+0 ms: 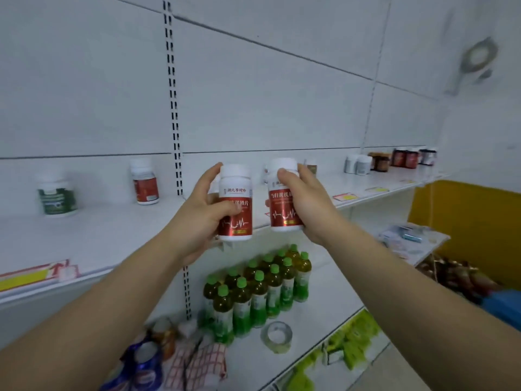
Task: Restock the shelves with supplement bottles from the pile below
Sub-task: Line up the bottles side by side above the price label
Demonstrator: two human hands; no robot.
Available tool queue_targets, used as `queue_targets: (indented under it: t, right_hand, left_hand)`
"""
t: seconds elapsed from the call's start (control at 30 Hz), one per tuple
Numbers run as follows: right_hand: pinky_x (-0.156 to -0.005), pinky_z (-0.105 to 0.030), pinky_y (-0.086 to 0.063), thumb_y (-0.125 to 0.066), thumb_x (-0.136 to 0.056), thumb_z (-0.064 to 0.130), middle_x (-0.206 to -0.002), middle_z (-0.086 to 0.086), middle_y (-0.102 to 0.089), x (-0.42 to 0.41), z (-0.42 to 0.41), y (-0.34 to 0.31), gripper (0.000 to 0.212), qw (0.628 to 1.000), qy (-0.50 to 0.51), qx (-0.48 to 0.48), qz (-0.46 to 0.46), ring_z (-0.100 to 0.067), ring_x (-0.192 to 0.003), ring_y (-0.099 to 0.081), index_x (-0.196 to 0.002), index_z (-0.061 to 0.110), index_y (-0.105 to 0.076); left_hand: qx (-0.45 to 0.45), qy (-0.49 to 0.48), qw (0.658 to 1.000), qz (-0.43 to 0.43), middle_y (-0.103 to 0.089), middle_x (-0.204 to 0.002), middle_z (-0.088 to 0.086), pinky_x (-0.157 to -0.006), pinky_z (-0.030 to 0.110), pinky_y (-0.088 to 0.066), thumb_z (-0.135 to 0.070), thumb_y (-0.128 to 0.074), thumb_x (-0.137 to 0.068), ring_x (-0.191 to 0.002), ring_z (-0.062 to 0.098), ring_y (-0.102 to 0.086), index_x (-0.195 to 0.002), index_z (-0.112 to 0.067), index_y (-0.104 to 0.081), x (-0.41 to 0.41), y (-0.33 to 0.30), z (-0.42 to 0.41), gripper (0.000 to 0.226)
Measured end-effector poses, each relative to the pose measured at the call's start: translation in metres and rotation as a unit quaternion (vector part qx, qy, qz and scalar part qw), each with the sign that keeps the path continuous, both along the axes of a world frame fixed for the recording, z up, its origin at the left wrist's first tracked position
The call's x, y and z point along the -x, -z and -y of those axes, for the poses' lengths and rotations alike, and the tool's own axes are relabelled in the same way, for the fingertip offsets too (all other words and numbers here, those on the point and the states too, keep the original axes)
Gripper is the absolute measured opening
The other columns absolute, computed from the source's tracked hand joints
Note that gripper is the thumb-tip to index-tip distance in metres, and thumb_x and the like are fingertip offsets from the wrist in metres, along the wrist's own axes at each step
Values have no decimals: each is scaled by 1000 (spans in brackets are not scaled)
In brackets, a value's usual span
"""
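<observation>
My left hand [203, 210] grips a white supplement bottle with a red label [236, 193], held upright in front of the upper white shelf [112, 232]. My right hand [304, 198] grips a second red-labelled white bottle [279, 210] beside it, its base level with the shelf's front edge. On that shelf stand a green-labelled bottle [57, 197] at the left and a red-labelled bottle [145, 182] further in. More jars [358, 164] and dark bottles [406, 158] stand at the shelf's far right.
Below, a group of green-capped tea bottles [253, 289] stands on the lower shelf, with a tape roll [277, 335] in front and a checked cloth [197, 365] and packets at the left. A slotted upright [173, 108] divides the back wall. Yellow panel [479, 221] at right.
</observation>
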State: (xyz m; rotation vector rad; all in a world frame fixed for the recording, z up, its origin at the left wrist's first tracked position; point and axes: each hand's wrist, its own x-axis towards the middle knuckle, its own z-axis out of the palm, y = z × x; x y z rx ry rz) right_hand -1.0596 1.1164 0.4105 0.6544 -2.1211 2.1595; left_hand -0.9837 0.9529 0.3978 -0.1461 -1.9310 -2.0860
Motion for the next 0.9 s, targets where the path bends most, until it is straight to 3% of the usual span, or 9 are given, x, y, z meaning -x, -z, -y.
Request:
queue_targets:
  t: [0.1,0.23,0.3,0.37,0.47,0.63,0.8,0.9]
  right_hand:
    - [-85,-49,-56,-59,-87,39,-115,-6,-64,24,21,-6,49,998,-55,-15,0,-25,-92,-70,-131,25,-45]
    - [-82,-42,-56,-58,-91,31,-99,-2,-66,49,60,-12,9,992,-126,-18,-6,-23,-89,-68,-98,32,-52]
    - [-78,-36,-55,-58,-91,30,-96,0,-65,59,82,-14,8,987,-155,-26,-18,-19,-87,-67,-97,31,-52]
    - [-76,-32,-53,-59,-91,29,-98,1,-64,69,105,-13,14,984,-177,-30,-22,-16,-86,-65,-103,28,-52]
    - [-85,-36,-52,-61,-89,28,-109,-1,-63,86,140,-8,29,980,-191,-52,-23,-18,-94,-64,-115,26,-49]
    - [-84,-30,-43,-65,-87,28,-114,2,-56,115,182,3,50,973,-196,-114,-32,-17,-102,-56,-132,26,-43]
    - [-84,-28,-44,-67,-86,25,-114,1,-56,143,212,4,48,965,-224,-131,-45,-16,-101,-56,-129,21,-46]
    - [-88,-32,-48,-69,-86,24,-114,0,-57,158,228,3,48,961,-228,-139,-65,-17,-103,-58,-128,19,-47]
  left_hand:
    - [8,-75,997,5,-63,-113,12,-67,32,-55,8,-55,-85,-86,21,-69,-141,-38,-31,6,-3,10,76]
    - [54,-160,986,14,-58,-123,5,-73,34,-56,7,-57,-84,-93,15,-66,-142,-39,-28,10,-5,35,80]
    - [92,-204,974,26,-54,-131,2,-92,45,-50,5,-60,-84,-106,18,-61,-143,-42,-25,10,-7,51,83]
    - [115,-233,965,44,-50,-133,-3,-101,50,-43,5,-62,-84,-113,21,-56,-144,-42,-21,10,-8,69,87]
    - [124,-262,954,77,-45,-123,-7,-99,49,-44,7,-63,-82,-108,22,-54,-145,-39,-19,14,-7,95,90]
    - [130,-306,935,120,-54,-130,1,-101,49,-44,3,-66,-81,-113,24,-56,-135,-21,-41,34,4,129,65]
    - [161,-320,922,145,-53,-120,-4,-101,44,-45,-1,-66,-83,-107,18,-54,-142,-27,-33,55,0,140,73]
    - [170,-328,915,165,-47,-139,0,-102,44,-43,-1,-65,-84,-113,19,-51,-144,-26,-30,65,-3,143,73]
